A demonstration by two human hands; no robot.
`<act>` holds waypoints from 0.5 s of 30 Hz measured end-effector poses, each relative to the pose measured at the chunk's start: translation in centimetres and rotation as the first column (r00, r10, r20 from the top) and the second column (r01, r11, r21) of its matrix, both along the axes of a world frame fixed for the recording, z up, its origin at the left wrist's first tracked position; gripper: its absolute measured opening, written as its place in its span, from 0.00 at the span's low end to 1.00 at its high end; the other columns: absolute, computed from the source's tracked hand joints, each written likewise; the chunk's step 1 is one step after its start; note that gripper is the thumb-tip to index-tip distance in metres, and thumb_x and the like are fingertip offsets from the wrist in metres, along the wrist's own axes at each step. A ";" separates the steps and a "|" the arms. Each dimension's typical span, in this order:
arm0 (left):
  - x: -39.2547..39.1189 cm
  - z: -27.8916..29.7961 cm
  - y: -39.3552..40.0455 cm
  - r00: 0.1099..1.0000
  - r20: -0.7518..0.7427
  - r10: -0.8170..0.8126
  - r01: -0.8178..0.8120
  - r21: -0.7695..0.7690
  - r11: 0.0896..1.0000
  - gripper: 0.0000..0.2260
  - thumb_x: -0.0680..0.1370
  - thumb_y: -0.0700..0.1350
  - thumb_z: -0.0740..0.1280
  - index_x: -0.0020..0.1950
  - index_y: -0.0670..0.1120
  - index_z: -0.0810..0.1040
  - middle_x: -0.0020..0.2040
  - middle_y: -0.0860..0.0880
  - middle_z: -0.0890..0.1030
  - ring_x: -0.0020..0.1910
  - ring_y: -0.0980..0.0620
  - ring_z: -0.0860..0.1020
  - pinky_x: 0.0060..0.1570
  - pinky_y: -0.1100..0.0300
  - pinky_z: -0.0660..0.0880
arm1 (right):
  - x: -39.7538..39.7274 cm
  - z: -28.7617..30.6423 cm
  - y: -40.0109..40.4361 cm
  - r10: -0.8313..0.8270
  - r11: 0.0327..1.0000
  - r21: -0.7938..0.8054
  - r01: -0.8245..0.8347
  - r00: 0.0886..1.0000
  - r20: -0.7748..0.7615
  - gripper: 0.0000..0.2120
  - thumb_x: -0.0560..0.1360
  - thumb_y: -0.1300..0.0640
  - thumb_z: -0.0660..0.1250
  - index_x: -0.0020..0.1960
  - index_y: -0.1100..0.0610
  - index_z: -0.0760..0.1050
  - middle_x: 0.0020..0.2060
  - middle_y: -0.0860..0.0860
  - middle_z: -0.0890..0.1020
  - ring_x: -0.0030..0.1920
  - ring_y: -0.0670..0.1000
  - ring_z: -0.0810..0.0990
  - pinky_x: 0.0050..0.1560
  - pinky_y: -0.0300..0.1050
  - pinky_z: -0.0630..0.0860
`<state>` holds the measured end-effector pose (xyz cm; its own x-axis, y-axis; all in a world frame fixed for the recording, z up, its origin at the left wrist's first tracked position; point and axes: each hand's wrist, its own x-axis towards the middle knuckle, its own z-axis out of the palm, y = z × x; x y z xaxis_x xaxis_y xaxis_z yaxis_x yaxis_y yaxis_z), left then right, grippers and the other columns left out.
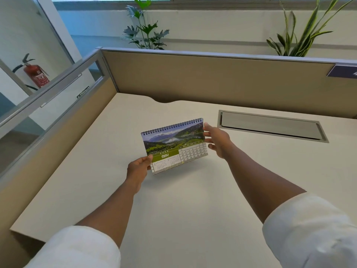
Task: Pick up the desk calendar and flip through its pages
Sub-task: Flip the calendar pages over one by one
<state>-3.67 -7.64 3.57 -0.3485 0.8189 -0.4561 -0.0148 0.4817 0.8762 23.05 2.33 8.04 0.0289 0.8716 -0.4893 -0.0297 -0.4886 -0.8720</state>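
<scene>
We have the calendar [174, 145] lifted clear of the tabletop [193, 200], tilted toward us with its wire binding along the top edge and the May page facing up, a mountain photograph above the date grid. Our left hand [138, 169] pinches the lower left corner, thumb on the front of the page, and this grip carries the whole weight. Our right hand [217, 141] sits at the upper right edge with its fingers spread and loosely curved, touching or just beside the page; we cannot tell whether it has closed on anything, so its grip reads as wide. To flip well, we judge that the left pinch should stay firm and low, away from the binding, so pages can swing freely. The right fingertips should peel only the top sheet at its free corner, then carry it up and over the wire rather than pulling sideways, which could tear the punched holes. Beyond the hands, a covered cable slot [270, 125] lies in the tabletop, with the partition [212, 80] behind it.
</scene>
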 end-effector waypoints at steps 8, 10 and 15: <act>0.4 0.7 0.2 0.999 0.016 0.051 -0.051 -0.020 0.999 0.14 0.80 0.56 0.61 0.45 0.49 0.79 0.45 0.48 0.84 0.45 0.50 0.80 0.41 0.61 0.74 | 0.4 -2.0 -0.9 -0.007 0.999 -0.048 0.012 0.995 0.102 0.14 0.76 0.48 0.67 0.55 0.58 0.75 0.47 0.53 0.82 0.53 0.55 0.78 0.48 0.49 0.73; 0.4 0.9 0.2 0.998 0.024 0.057 -0.057 -0.020 0.998 0.18 0.80 0.60 0.57 0.46 0.48 0.79 0.44 0.48 0.84 0.45 0.51 0.80 0.41 0.61 0.74 | 0.6 -2.0 -1.2 0.025 0.998 -0.067 -0.020 0.997 0.069 0.16 0.77 0.45 0.66 0.56 0.57 0.75 0.48 0.53 0.84 0.53 0.56 0.80 0.45 0.48 0.74; 0.6 1.1 0.4 0.996 0.016 0.084 -0.084 -0.034 0.996 0.23 0.81 0.62 0.52 0.45 0.49 0.80 0.43 0.47 0.84 0.42 0.51 0.82 0.38 0.61 0.75 | 1.3 -1.9 -1.4 0.164 0.986 -0.032 -0.163 0.986 0.019 0.21 0.74 0.40 0.66 0.58 0.55 0.77 0.52 0.55 0.84 0.56 0.58 0.80 0.61 0.56 0.75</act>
<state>-3.10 -7.27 4.66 -0.4072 0.7714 -0.4891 -0.0718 0.5068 0.8591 24.31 0.95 6.13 -0.1019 0.8501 -0.5167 0.0715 -0.5118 -0.8561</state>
